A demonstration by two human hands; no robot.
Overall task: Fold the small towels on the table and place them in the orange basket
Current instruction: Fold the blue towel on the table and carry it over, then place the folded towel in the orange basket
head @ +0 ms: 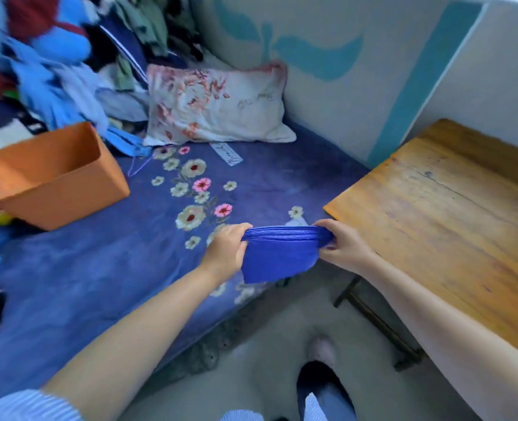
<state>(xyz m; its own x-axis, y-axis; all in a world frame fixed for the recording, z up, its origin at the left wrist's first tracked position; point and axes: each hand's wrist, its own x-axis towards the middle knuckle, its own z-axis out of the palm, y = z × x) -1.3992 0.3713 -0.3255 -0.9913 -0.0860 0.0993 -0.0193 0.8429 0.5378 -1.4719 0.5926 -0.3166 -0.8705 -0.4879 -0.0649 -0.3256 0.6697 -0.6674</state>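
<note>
1. The left hand point(226, 249) gripped the left end of a blue towel point(277, 256), fingers point(236, 230) curled over its top edge.
2. The right hand point(341, 244) gripped the right end of the same towel, fingers curled round the bunched corner, thumb underneath.
3. The towel was held in the air, stretched taut along its top edge between the two hands; the top edge showed several stacked layers, and the lower part hung down in a folded flap.
4. The towel hung above the near edge of the bed point(100, 268), in the gap between bed and bench point(452, 214), touching neither as far as could be seen.
5. The orange basket point(54, 177) stood on the bed at about ten o'clock from the towel, well apart from it, open side up; its contents could not be seen.
6. The wooden bench lay at about three o'clock from the towel, near the right hand.
7. A floral pillow point(218, 104) rested at the head of the bed at about twelve o'clock, against the wall.
8. A heap of mixed clothing point(54, 56), blurred, lay behind the basket at about eleven o'clock.
9. A small white item point(295, 222) showed on the bed just behind the towel; its nature could not be told.
</note>
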